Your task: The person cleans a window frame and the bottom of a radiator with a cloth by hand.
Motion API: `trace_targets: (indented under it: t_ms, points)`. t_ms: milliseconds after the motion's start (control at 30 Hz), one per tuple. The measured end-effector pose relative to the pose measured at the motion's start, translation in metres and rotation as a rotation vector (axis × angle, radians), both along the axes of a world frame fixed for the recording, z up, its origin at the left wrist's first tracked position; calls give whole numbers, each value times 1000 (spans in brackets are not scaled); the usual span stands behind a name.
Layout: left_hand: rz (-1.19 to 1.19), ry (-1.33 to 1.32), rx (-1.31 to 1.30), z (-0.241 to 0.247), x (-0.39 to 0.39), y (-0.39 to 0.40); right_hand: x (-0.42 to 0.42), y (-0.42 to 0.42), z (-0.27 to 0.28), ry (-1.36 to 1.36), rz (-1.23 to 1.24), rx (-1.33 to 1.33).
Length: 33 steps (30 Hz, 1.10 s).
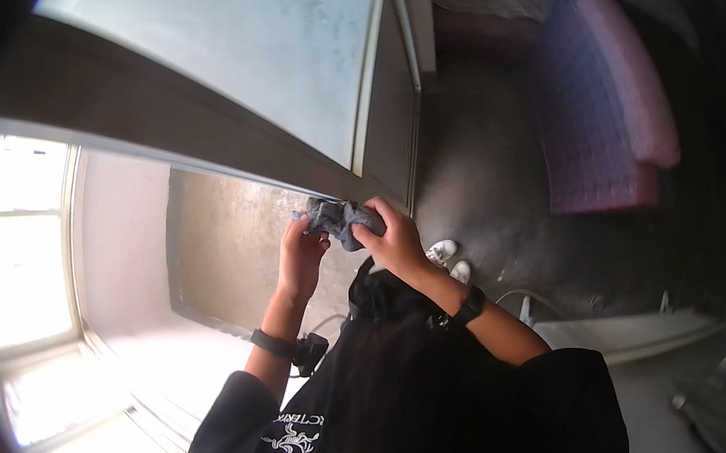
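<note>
A crumpled grey cloth [335, 219] is held between my two hands at the edge of a door [215, 112]. My right hand [395, 237] grips the cloth's right end, with its fingers up against the door edge. At the left end, my left hand [302, 246] pinches the cloth between thumb and fingers. Part of the cloth touches or lies very close to the door edge; the exact contact is hidden by the folds. The door has a pale upper panel [237, 31] and a dark frame.
A pink and purple sofa [603, 120] stands on the dark floor [472, 152] at the upper right. Bright windows [17, 254] are at the left. My white shoes [442, 251] show below my right forearm. A pale ledge or door frame [626, 334] runs along the right.
</note>
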<state>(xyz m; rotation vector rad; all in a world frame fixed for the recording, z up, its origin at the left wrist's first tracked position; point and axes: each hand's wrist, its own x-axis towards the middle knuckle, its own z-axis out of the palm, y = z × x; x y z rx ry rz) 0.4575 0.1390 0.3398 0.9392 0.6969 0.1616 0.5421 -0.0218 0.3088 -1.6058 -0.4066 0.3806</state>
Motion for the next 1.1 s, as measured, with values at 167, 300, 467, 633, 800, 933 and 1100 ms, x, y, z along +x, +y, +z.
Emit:
trace_targets:
  t_ms: [167,300,467,633,800,933,1100]
  points:
    - [113,-169,517,5,-27,-40,-7,-10,21,-382,-8,138]
    - [314,-183,633,-17,-2,-41,8,1,42,-528,-18,159]
    - [571,-327,857,56,19,-84,21,-18,122,-791,66,324]
    - [722,-504,544,132,34,-87,35,-1,188,-894,33,425]
    - [724,-371,563,76,35,-44,55,24,107,-971,-3,381]
    - [476,-103,660,3,15,-42,51,19,36,-942,95,278]
    - [217,1,194,-126,-2,-40,47,1,-85,-865,308,-140]
